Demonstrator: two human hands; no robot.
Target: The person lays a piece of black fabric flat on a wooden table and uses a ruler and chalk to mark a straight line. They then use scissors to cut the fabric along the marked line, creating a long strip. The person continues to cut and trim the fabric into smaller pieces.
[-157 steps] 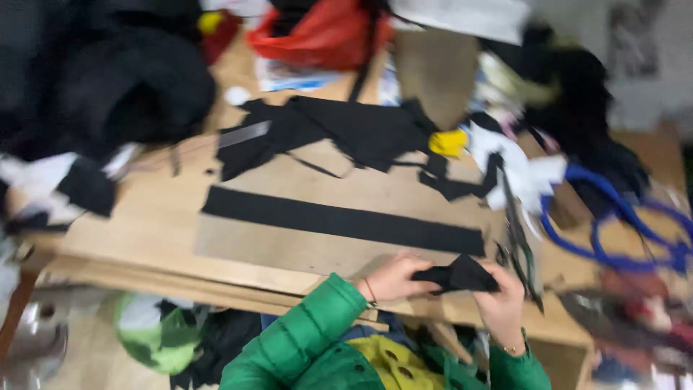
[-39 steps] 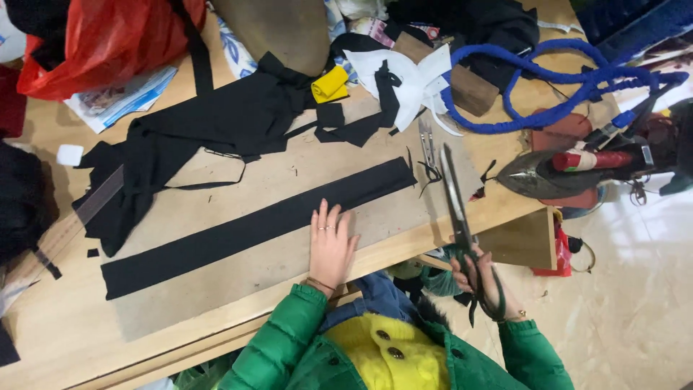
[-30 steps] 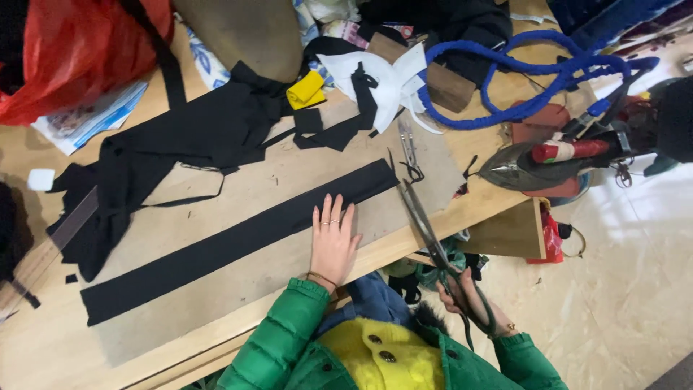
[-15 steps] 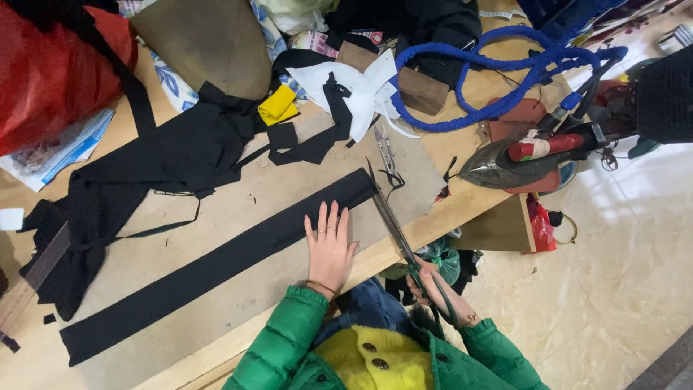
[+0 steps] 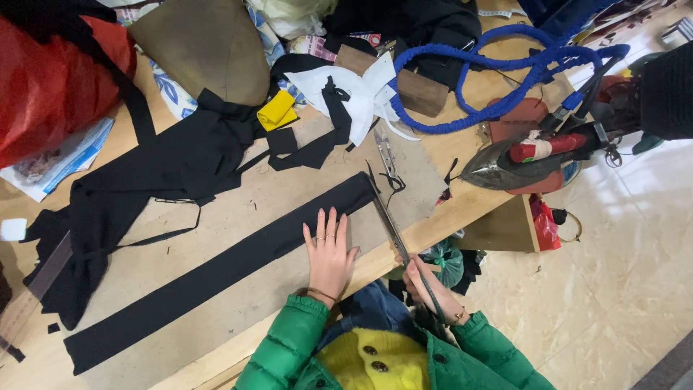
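No container is seen holding anything. A long black fabric strip [image 5: 216,271] lies diagonally across the wooden table [image 5: 238,209]. The left hand [image 5: 330,253] rests flat, fingers spread, on the paper beside the strip's right end. The right hand [image 5: 426,289] is closed around long scissors [image 5: 393,227], whose blades reach that end. Since the earlier frame, the scissors have moved left toward the strip.

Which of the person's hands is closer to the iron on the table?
The right hand. It holds long scissors at the table edge, below and left of the iron. The left hand lies flat on the black fabric strip, farther left.
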